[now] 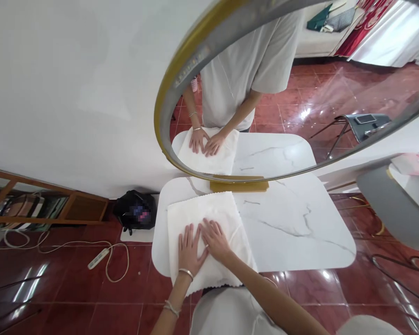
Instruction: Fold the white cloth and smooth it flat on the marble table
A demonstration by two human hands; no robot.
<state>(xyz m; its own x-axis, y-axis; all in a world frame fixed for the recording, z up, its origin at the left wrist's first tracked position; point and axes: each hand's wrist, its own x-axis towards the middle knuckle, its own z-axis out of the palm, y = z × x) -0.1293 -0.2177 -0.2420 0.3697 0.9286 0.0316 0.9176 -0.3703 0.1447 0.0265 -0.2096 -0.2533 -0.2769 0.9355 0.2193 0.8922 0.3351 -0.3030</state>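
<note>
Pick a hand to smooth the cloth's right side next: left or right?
Probably the right hand: it rests on the white cloth, nearer that side. The left hand lies farther left.

The left hand [189,255] and right hand [215,239] hide some white cloth [209,204]; the top edge crops the mirror [282,107].

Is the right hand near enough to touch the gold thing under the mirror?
Probably yes. The right hand lies on the white cloth, and nothing seems to stand between it and the gold base under the mirror.
</note>
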